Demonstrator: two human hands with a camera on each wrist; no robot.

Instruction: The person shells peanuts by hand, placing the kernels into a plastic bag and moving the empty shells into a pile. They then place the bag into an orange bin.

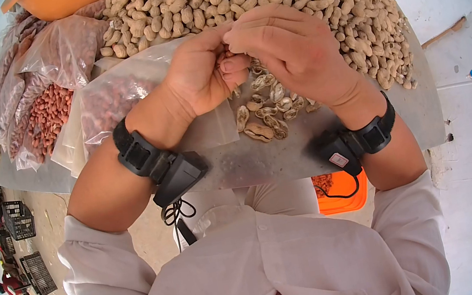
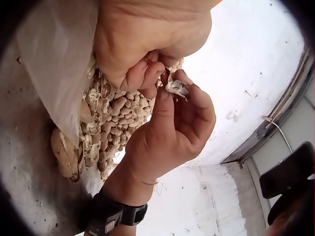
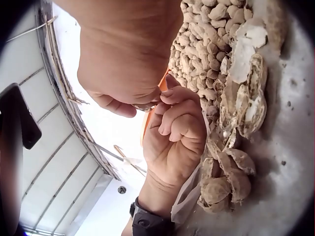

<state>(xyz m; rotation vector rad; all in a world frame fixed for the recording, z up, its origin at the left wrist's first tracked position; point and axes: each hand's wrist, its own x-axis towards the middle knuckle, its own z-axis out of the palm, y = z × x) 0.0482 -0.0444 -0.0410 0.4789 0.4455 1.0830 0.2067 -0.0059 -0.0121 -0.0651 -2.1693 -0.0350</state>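
Observation:
My right hand (image 1: 295, 51) pinches a cracked peanut (image 2: 177, 87) between thumb and fingers, its pale shell showing in the left wrist view. Fingertips of my left hand (image 1: 203, 75) meet it at the other end, where a bit of reddish skin shows. The other left fingers (image 3: 179, 123) are curled into the palm, which hides whatever lies inside. Both hands are held above the table edge, in front of a large heap of unshelled peanuts (image 1: 364, 22). Below them lie several split, empty shells (image 1: 272, 123).
Clear plastic bags (image 1: 58, 58) of red kernels lie on the left of the grey table (image 1: 221, 171), one partly under my left forearm. An orange basin (image 1: 65, 1) stands at the back left. Another orange container (image 1: 348, 194) sits below the table. Black crates (image 1: 37, 275) stand on the floor.

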